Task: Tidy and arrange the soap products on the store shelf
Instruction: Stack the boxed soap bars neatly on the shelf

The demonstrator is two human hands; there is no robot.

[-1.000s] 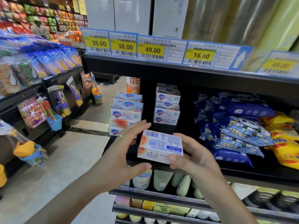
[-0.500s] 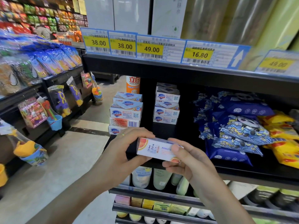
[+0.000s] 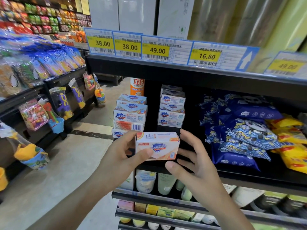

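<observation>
A white and orange soap box (image 3: 157, 145) with a blue shield logo faces me in front of the black shelf (image 3: 249, 175). My left hand (image 3: 123, 155) grips its left end, thumb across the front. My right hand (image 3: 194, 161) is beside the box's right end with fingers spread, apparently not gripping it. Behind stand two stacks of the same kind of soap box: a left stack (image 3: 130, 115) at the shelf's end and a right stack (image 3: 172, 107) deeper in.
Blue patterned packs (image 3: 245, 130) and yellow packs (image 3: 292, 143) fill the shelf to the right. An orange bottle (image 3: 137, 86) stands behind the left stack. Price tags (image 3: 156, 49) line the shelf above. Tubes and small boxes fill lower shelves. An aisle with hanging toys lies left.
The soap box has been turned from its barcode back to its logo front and lowered slightly. My right hand has let go and opened beside it; my left hand keeps hold.
</observation>
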